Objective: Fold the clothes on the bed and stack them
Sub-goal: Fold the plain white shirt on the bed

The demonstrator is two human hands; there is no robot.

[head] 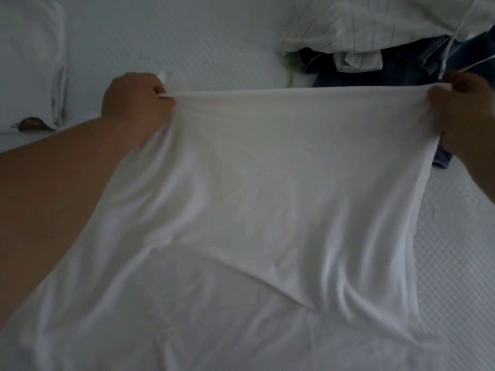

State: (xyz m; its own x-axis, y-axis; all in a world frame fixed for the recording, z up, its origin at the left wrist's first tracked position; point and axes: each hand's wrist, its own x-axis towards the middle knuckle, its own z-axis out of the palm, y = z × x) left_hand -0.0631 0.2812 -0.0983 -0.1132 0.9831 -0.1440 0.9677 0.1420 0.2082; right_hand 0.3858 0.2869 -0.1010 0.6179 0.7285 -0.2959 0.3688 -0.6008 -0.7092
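A large white garment (267, 196) is stretched wide across the middle of the view, above the white bed (187, 44). My left hand (136, 103) grips its far edge at the left corner, fingers curled round the cloth. My right hand (466, 111) pinches the same edge at the right corner. The edge between the two hands is pulled taut. The cloth hangs down toward me in soft folds and hides the bed beneath it.
A pile of clothes lies at the far right: a white pinstriped shirt (361, 20) on top of dark blue denim (401, 73), with a green bit (290, 68) beside it. A white pillow (29, 62) sits at the far left.
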